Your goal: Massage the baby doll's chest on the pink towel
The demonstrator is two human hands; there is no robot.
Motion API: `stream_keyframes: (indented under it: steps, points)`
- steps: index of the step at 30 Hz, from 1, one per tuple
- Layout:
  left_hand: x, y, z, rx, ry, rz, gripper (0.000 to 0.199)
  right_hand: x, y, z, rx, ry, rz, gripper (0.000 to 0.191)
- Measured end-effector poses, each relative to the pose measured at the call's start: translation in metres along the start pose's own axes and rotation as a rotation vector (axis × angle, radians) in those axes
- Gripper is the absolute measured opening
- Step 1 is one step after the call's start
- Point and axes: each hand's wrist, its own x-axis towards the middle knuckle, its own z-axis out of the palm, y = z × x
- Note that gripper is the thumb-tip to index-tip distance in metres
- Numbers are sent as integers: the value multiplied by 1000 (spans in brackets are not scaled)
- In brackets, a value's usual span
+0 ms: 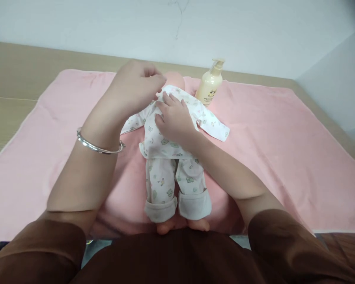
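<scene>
Both hands are over a doll point(176, 79) that lies lengthwise through the middle of the frame, head toward the top and bare feet point(198, 225) at the bottom. Left hand point(138, 85), at upper centre, has its fingers curled beside the doll's head and near the collar; whether it grips anything there cannot be told, since the fingertips are hidden. Right hand point(177, 118), at the centre, is unclenched, its fingers spread over the chest of the printed shirt point(158, 138). As far as can be judged, the dressing is well along: the printed trousers point(162, 181) are on, both legs with thick turned-up cuffs, and the shirt covers the body down to the waist. Its sleeves stretch out to either side, the one at right of centre looking flat; no doll hand shows at its end, so it is unclear whether the arm is inside. What seems left is settling the front and collar of the shirt, with a loose edge sticking out at the waist. Beneath everything is a pink cloth point(278, 130), and a pump bottle point(209, 85) stands at upper right of centre.
</scene>
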Motion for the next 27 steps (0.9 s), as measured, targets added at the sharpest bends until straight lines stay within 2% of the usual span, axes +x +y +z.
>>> stream_keyframes:
  steps: [4, 8, 10, 12, 15, 20, 23, 25, 27]
  points:
    - [1, -2, -5, -185, 44, 58, 22, -3, -5, -5, -28, -13, -26, 55]
    - [3, -9, -11, -496, 29, 207, 16, -2, -4, -4, -33, -17, 5, 57]
    - [3, -12, -14, -662, 16, 292, 12, -2, -5, -11, 2, -29, -10, 60]
    - [3, -14, -17, -742, 54, 348, 10, -2, -6, -20, 35, -23, -19, 62]
    - [3, -16, -22, -769, 134, 321, 15, 2, -1, -20, 32, 8, 0, 62]
    - [2, -15, -23, -883, 126, 212, 25, 10, 16, -4, -27, -21, -8, 64]
    - [-1, -15, -18, -1031, 175, 257, 25, 7, 14, -20, -58, 16, -51, 66]
    - [-2, -15, -14, -1111, 178, 300, 23, 4, 10, -33, -103, 30, -28, 67]
    - [-3, -15, -12, -1171, 166, 321, 19, 4, 8, -34, -122, 31, -9, 66]
